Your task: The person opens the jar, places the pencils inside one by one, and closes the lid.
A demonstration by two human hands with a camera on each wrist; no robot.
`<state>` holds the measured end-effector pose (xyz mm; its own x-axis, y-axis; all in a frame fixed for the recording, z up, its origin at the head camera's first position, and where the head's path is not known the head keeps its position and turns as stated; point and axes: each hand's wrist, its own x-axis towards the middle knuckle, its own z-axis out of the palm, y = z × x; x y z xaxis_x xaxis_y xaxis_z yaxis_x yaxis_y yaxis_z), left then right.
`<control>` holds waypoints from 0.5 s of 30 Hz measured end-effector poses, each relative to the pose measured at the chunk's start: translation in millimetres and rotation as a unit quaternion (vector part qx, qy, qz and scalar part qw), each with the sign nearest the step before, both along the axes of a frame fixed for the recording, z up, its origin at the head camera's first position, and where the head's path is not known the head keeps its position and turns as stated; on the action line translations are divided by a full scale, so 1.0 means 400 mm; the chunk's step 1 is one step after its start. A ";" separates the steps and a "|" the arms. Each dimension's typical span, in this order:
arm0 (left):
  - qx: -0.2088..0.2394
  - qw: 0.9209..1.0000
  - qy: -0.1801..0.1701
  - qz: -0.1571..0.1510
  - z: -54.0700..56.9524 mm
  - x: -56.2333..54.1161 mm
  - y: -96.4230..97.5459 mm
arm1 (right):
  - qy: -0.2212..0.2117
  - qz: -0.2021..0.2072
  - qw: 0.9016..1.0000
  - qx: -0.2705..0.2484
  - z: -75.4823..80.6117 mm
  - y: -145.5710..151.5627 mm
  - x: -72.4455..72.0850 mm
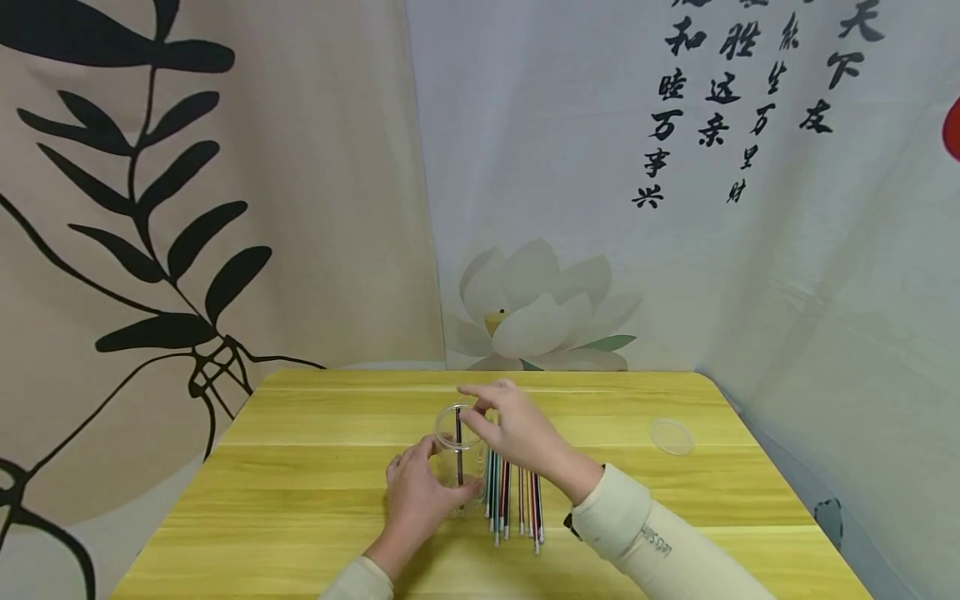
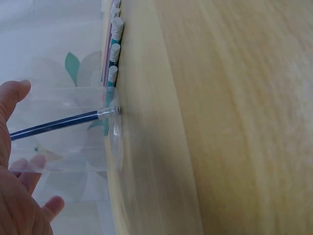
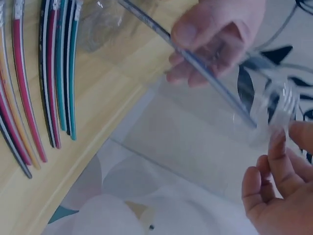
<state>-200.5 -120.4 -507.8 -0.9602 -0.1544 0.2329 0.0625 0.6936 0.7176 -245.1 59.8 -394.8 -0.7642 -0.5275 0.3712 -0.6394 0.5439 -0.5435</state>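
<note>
The fingers of the left hand [image 1: 420,492] are curled round a clear container [image 1: 472,467]; those of the right hand [image 1: 512,423] are held apart at its rim. Behind, a printed cloth [image 1: 337,208] is hung above a yellow wood-grain table [image 1: 322,508]. On this the container is stood upright, left of the pencils [image 3: 51,83], which are laid in two groups, their white-tipped ends pointed toward the person. Farther right, a clear round disc [image 1: 672,437] is set down flat. Inside the container, one dark pencil [image 2: 63,123] is held, eraser end down.
</note>
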 end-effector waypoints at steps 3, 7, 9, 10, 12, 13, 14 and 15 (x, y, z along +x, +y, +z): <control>0.005 1.000 -0.002 0.004 0.001 -0.001 0.001 | -0.013 -0.039 0.999 -0.024 -0.007 0.034 -0.030; 0.008 1.000 -0.010 0.012 0.004 0.001 0.001 | -0.058 -0.111 0.992 0.002 -0.065 0.092 -0.082; 0.009 1.000 -0.016 0.015 0.005 0.003 0.002 | -0.100 -0.143 0.984 0.035 -0.113 0.121 -0.103; 0.009 1.000 -0.018 0.016 0.005 0.003 0.002 | -0.120 -0.157 0.979 0.056 -0.138 0.134 -0.111; 0.010 1.000 -0.020 0.016 0.006 0.005 0.003 | -0.155 -0.176 0.968 0.092 -0.184 0.157 -0.124; 0.011 1.000 -0.021 0.016 0.006 0.005 0.004 | -0.171 -0.182 0.963 0.103 -0.203 0.166 -0.128; 0.012 1.000 -0.021 0.016 0.007 0.006 0.004 | -0.179 -0.188 0.959 0.113 -0.219 0.174 -0.132; 0.012 1.000 -0.019 0.015 0.007 0.006 0.004 | -0.186 -0.193 0.956 0.119 -0.232 0.179 -0.136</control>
